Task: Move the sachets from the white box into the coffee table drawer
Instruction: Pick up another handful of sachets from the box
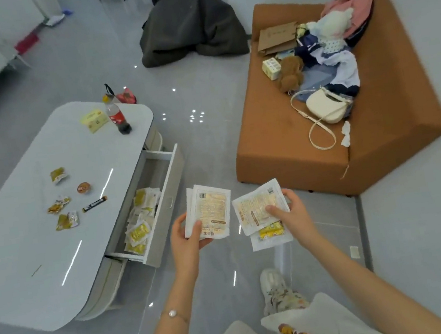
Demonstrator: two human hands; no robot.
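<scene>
The white coffee table [26, 253] fills the left. Its rounded near corner and long right edge border a strip of bare grey floor [204, 146]. On its top lie several yellow snack packets [61, 210], a dark stick packet [94, 204], a yellow carton [94, 120] and a cola bottle [118, 117] with a red label; none of their print can be read.

From the table's right side the drawer [172, 199] stands pulled out, its front panel jutting into the floor strip. A heap of sachets [139, 227], white-edged with yellow faces, lies inside.

Just right of the drawer front, over open floor, the left hand [185, 237] grips a first stack of sachets [211, 211], thumb pressed on the top face and fingers curled beneath. Close beside it but apart, the right hand [293, 211] pinches a second stack of sachets [257, 207], with one finger on top and the others round the right edge. Both top sachets carry small text and a brown band, too blurred to read.

Further right the orange sofa [299, 163] ends in a sharp near corner, with a floor gap between it and the hands. A cream handbag [325, 108] lies on it.
</scene>
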